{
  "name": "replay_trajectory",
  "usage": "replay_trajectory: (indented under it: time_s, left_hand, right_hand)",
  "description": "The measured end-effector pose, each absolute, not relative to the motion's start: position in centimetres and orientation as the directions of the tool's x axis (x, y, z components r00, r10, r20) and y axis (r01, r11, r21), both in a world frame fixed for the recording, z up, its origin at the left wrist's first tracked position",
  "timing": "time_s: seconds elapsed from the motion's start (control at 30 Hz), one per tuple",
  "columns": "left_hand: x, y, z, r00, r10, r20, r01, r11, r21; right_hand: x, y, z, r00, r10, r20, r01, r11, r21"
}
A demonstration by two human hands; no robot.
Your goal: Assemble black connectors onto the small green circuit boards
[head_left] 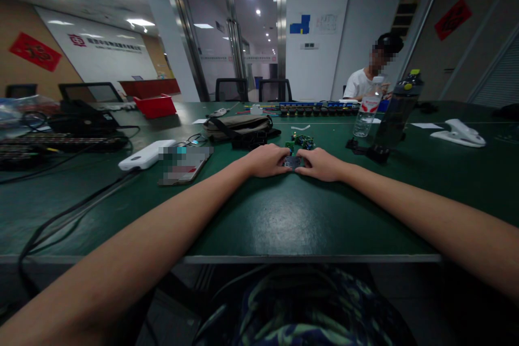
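Observation:
Between my two hands, just above or on the green table, is a small dark grey rectangular module (292, 162) with a bit of green circuit board at its far side. My left hand (268, 160) grips its left side with thumb and fingers. On the right side, my right hand (321, 164) pinches the same piece. Right behind my fingers lies a little heap of green circuit boards (305, 141). The fingers partly cover the module, and its fine details are too small to make out.
Left of my hands lie a grey pouch (239, 127), a phone-like slab (186, 166) and a white power bank (146, 155) with cables. A water bottle (367, 113) and a dark tumbler (397, 116) stand to the right. A person (367, 78) sits across the table (259, 227).

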State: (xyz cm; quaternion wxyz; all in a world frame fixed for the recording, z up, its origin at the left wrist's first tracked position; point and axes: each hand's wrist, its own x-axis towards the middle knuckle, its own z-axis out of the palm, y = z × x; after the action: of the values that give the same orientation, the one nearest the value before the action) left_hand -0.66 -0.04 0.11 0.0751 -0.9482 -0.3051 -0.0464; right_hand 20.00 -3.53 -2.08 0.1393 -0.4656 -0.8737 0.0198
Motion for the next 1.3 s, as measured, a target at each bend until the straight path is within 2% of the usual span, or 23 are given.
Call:
replay_trajectory:
  time_s: [0.93, 1.3]
  left_hand:
    - [-0.69, -0.08, 0.08, 0.808, 0.574, 0.135, 0.589, -0.798, -0.132]
    - [-0.69, 0.2, -0.09, 0.818, 0.557, 0.141, 0.573, -0.81, -0.126]
  right_hand:
    - [19.94, -3.59, -1.94, -0.536, 0.817, 0.214, 0.812, 0.568, -0.135]
    - [19.96, -3.54, -1.97, -0.535, 0.816, 0.219, 0.803, 0.572, -0.17]
